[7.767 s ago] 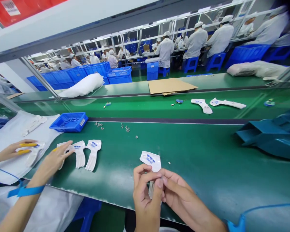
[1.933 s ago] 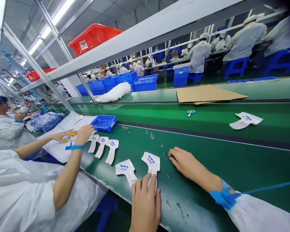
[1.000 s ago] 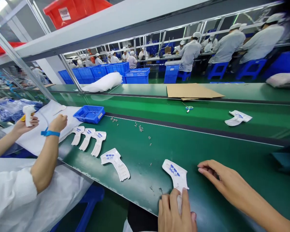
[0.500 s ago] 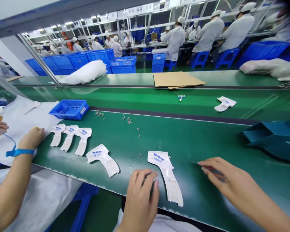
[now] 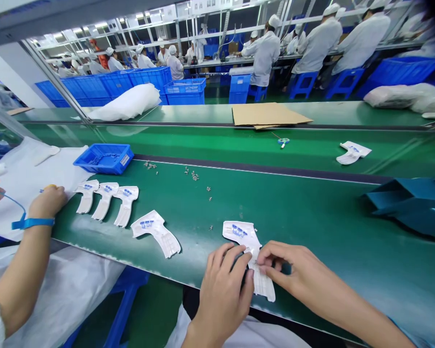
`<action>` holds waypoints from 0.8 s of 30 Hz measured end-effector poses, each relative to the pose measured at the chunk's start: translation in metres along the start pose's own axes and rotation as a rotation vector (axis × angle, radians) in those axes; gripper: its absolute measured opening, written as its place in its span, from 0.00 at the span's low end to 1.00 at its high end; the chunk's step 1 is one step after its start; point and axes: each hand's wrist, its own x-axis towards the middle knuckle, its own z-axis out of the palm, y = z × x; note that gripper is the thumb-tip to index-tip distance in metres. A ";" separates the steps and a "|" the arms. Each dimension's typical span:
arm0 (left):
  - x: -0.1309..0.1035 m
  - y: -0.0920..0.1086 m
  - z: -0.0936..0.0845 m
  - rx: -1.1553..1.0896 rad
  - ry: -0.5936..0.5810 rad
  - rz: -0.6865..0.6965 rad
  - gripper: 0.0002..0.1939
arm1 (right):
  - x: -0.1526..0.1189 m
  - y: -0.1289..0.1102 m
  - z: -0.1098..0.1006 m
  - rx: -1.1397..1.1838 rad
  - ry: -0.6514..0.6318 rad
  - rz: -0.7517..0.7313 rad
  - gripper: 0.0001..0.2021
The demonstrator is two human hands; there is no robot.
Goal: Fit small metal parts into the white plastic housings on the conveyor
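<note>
A white gun-shaped plastic shell half (image 5: 242, 234) with blue parts at its head lies on the green bench in front of me. My left hand (image 5: 226, 282) rests against its left side, fingers loosely bent and apart, the fingertips touching the handle. Over the handle, my right hand (image 5: 288, 270) has thumb and fingertips pinched together; whatever is between them is hidden or too small to name. Left of my hands lies another such shell half (image 5: 155, 232). Small metal screws (image 5: 195, 176) are scattered in little groups beyond.
Three more shell halves (image 5: 126, 205) line up by a blue tray (image 5: 105, 159) and a co-worker's arm (image 5: 32, 256) with a blue wrist strap. One shell (image 5: 353, 152) and a small wired part (image 5: 283, 142) lie on the green belt. A teal bin (image 5: 409, 205) stands right.
My right hand has moved left from the bare bench onto the shell's handle, its fingertips now pinched. My left hand has shifted slightly right and touches the shell. The belt's items moved right.
</note>
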 end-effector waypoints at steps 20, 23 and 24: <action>-0.003 -0.003 0.002 0.023 -0.014 -0.009 0.16 | -0.003 0.013 0.017 0.032 0.111 -0.011 0.11; -0.002 -0.003 0.002 0.035 -0.004 -0.004 0.16 | -0.003 0.022 0.020 0.094 0.123 -0.056 0.13; -0.002 -0.003 0.002 0.042 0.001 -0.002 0.16 | -0.003 0.025 0.022 0.111 0.127 -0.060 0.14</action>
